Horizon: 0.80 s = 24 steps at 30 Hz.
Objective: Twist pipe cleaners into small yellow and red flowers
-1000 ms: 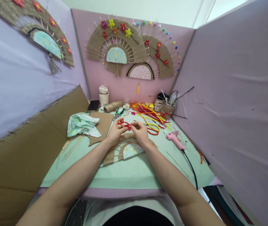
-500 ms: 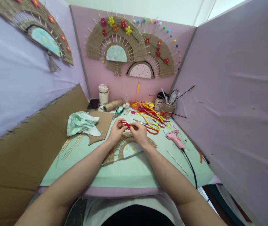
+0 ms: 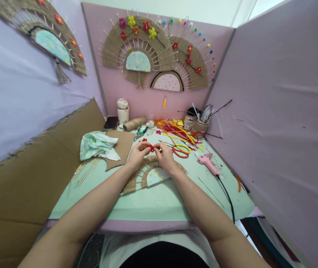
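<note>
My left hand and my right hand come together over the table, thumbs and fingers pinched. Between their fingertips is a red pipe cleaner, bent into a small loop; its exact shape is partly covered by the fingers. Just below the hands lies a twine-woven fan with a pale floral half-circle at its centre, partly hidden by my right wrist. Beyond my left fingertips, a small red flower shows on the table. Scissors with red and yellow handles lie right of my right hand.
Red, orange and yellow pipe cleaners are heaped at the back. A pink glue gun with a black cord lies right. Green-handled pliers, cardboard, crumpled cloth, a twine roll and a white bottle stand or lie behind.
The red pipe cleaner has been drawn into a tighter shape between my fingertips. My left fingers have shifted slightly, and more of the red flower beyond them shows.
</note>
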{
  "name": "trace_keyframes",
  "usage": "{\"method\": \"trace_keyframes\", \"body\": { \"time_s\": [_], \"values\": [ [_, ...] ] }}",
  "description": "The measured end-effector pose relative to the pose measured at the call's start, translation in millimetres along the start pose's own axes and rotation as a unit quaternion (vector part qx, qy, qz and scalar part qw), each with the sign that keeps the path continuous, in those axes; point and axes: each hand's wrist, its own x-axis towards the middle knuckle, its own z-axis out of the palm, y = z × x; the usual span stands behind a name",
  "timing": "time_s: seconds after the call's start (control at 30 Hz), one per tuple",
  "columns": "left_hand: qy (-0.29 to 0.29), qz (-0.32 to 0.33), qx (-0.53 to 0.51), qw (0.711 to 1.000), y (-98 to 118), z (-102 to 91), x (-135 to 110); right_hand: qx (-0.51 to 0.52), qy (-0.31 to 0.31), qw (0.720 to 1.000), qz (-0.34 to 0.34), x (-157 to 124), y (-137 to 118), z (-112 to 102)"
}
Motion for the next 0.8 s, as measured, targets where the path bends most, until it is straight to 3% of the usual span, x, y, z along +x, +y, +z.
{"method": "trace_keyframes", "body": {
  "time_s": [0.17,0.4,0.67,0.8],
  "values": [
    [0.008,-0.072,-0.088,0.994,4.2,0.2,-0.2,0.045,-0.022,0.999,0.019,-0.6,1.9,2.1],
    [-0.028,-0.096,-0.11,0.989,7.2,-3.6,0.9,0.139,-0.01,0.987,0.084,0.1,2.8,6.3],
    [-0.041,-0.112,-0.109,0.987,6.8,-3.2,0.7,0.118,0.001,0.99,0.077,0.2,1.3,3.9],
    [-0.036,-0.152,-0.136,0.978,5.3,-4.8,2.8,0.08,0.011,0.996,0.042,0.1,-0.1,1.6]
  ]
}}
